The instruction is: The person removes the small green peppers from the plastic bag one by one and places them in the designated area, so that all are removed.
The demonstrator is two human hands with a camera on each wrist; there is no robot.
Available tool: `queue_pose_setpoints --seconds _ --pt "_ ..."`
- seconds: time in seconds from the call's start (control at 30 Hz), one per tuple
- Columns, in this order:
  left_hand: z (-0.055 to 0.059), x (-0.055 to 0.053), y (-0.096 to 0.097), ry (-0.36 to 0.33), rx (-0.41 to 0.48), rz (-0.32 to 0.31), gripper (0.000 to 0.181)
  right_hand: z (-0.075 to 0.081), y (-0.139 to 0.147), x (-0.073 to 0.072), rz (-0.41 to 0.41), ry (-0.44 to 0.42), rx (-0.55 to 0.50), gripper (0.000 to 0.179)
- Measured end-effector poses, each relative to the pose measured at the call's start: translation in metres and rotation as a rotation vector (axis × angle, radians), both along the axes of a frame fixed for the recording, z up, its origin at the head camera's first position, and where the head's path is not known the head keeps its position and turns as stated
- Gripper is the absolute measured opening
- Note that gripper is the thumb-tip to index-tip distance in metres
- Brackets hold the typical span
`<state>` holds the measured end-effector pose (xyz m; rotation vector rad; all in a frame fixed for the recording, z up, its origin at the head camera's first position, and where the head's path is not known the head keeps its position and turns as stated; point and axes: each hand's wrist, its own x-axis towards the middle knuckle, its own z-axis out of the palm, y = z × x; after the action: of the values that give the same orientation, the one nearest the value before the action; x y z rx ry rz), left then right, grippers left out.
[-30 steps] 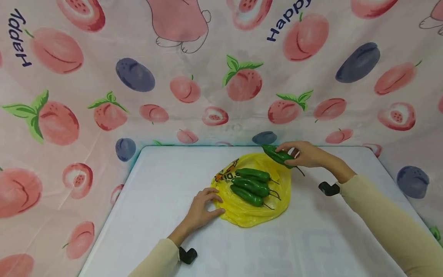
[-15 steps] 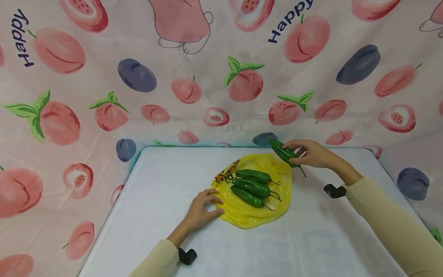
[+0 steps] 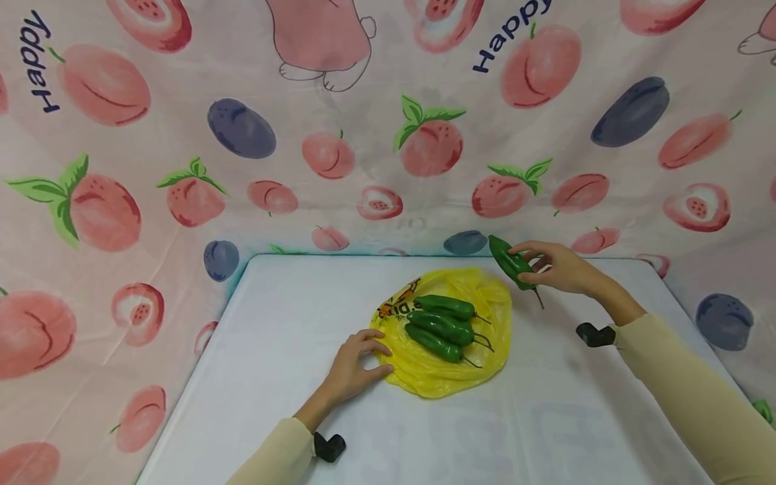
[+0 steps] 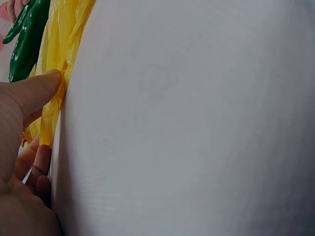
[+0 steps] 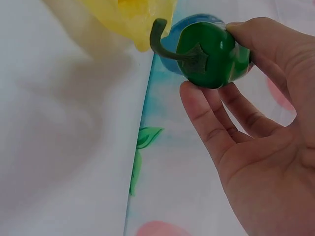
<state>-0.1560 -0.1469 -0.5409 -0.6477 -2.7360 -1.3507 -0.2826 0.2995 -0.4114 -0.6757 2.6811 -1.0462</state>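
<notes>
My right hand pinches a green chili pepper above the table's far edge, its tip up and its stem hanging down. In the right wrist view the stem end of this pepper faces the camera, between thumb and fingers. Three more green chili peppers lie side by side on a flattened yellow plastic bag. At the bag's left edge rests my left hand, thumb and fingers spread apart. The left wrist view shows its thumb against the crumpled yellow plastic.
The white table stands against a pink cloth printed with peaches. Black wrist mounts sit by both cuffs. A small green thing shows at the right edge of the head view.
My right hand has moved right and slightly up with its pepper, away from over the bag, and the pepper has tilted more upright. My left hand and the other peppers stay put.
</notes>
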Motion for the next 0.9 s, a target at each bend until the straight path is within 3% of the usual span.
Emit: queue_pose_setpoints --seconds 0.57,0.9 --pt "-0.006 0.000 0.007 0.069 -0.066 0.023 0.027 -0.009 0.021 0.000 -0.104 -0.017 0.021 0.052" --pt "-0.006 0.002 0.007 0.065 -0.060 0.013 0.026 -0.015 0.031 0.003 -0.124 -0.026 0.012 0.053"
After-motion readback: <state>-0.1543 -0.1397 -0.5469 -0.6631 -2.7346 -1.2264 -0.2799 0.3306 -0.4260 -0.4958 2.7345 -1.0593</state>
